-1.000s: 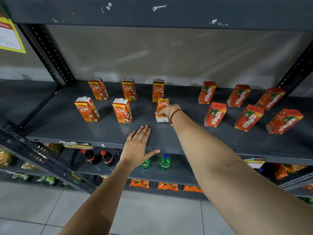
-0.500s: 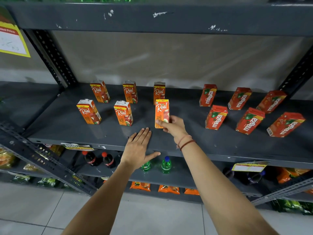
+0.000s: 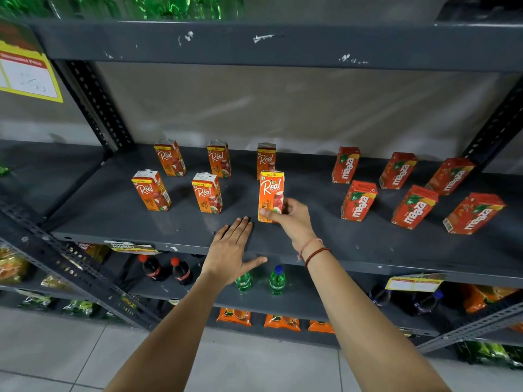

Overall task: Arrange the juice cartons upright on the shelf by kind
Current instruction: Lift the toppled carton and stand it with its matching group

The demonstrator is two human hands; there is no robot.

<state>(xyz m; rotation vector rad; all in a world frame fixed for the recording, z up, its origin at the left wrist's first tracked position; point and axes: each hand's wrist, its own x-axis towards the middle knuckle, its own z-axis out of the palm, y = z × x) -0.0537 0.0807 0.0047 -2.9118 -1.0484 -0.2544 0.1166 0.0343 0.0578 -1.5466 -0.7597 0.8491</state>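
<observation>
The shelf (image 3: 119,219) is seen carrying two groups: Real cartons (image 3: 207,192) toward the left end in a back row of three and a front row, Maaza cartons (image 3: 358,201) toward the right end, three behind and three in front, all upright as far as can be judged through the wide-angle lean. The held carton (image 3: 271,196) is stood with its long axis vertical and its base apparently on the shelf, third in the front row, directly ahead of the last back-row Real carton and well apart from the Maaza group. It lies just above and left of the right hand (image 3: 294,222), which is the nearer one; the grip is pinched on the carton's lower part, thumb across the front face, fingers behind and hidden. The right forearm is reached up from the lower right, wrist bent slightly inward. The left hand (image 3: 235,248) is laid flat, fingers spread little, on the shelf's front edge just beside the carton's base, holding nothing. Release is judged the next step; slight forward offset from the row may want a nudge.
</observation>
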